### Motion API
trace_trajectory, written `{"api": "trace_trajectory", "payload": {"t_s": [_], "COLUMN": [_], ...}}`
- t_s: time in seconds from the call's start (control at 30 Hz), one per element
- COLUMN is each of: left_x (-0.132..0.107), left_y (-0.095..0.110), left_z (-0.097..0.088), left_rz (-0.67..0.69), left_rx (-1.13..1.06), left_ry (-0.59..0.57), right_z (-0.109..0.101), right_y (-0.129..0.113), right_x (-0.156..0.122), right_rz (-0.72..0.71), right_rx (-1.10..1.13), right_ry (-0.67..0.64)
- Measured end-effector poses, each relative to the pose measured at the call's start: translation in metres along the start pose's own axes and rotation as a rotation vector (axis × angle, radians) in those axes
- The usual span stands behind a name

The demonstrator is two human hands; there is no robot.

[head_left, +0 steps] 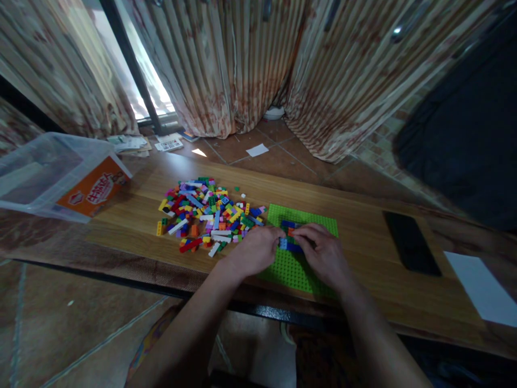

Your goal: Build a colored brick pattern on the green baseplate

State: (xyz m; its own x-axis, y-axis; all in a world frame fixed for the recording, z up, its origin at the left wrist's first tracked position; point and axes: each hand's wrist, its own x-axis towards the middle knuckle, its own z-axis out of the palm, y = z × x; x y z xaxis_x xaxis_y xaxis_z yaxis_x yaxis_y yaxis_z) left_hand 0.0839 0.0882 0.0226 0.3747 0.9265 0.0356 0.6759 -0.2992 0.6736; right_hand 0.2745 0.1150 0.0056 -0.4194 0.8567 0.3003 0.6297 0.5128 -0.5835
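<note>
Small brick build [291, 246] — dark blue, light blue, orange and red showing — sits in the upper middle part of a green baseplate [288, 274], just right of frame center on a wooden bench [365, 237]. Left hand [258, 249] at the build's left side, fingers curled in, touching the light blue part; can't tell if it grips a brick. Right hand [322, 249] at the right side, thumb and fingers bunched at the orange part; grasp not clear either, fingertips partly hide it. Loose bricks [216, 218], mixed colors, heaped left of center, reaching the plate's left edge. Clear plastic bin [52, 178] with orange label [95, 186] at left. Black phone [412, 242] at right — white sheet [482, 285] beside it, lower right. Striped curtains [222, 64] across the top.
</note>
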Motion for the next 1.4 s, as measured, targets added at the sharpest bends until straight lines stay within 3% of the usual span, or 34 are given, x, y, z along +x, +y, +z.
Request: {"api": "trace_trajectory", "payload": {"t_s": [0.2,0.4,0.73,1.0,1.17,1.4], "left_x": [-0.001,-0.005,-0.009,-0.014,-0.018,-0.016], "left_y": [-0.004,-0.017,-0.023,-0.036,-0.043,-0.041], "left_z": [-0.011,-0.035,-0.046,-0.052,-0.055,-0.050], "left_rz": [-0.013,-0.144,-0.160,-0.165,-0.199,-0.214], "left_rx": [-0.040,0.024,0.068,0.088,0.113,0.275], "left_ry": [0.078,0.230,0.245,0.239,0.234,0.235], "right_z": [0.002,0.000,-0.005,0.001,0.013,0.024], "right_y": [0.001,0.001,-0.013,-0.019,-0.017,-0.037], "right_x": [-0.002,-0.005,-0.010,-0.017,-0.020,-0.014], "right_rz": [-0.069,-0.164,-0.112,-0.088,-0.099,-0.118], "right_rx": [-0.039,-0.103,-0.381,-0.450,-0.399,-0.332], "right_ry": [-0.052,-0.045,-0.146,-0.101,0.045,0.116]}}
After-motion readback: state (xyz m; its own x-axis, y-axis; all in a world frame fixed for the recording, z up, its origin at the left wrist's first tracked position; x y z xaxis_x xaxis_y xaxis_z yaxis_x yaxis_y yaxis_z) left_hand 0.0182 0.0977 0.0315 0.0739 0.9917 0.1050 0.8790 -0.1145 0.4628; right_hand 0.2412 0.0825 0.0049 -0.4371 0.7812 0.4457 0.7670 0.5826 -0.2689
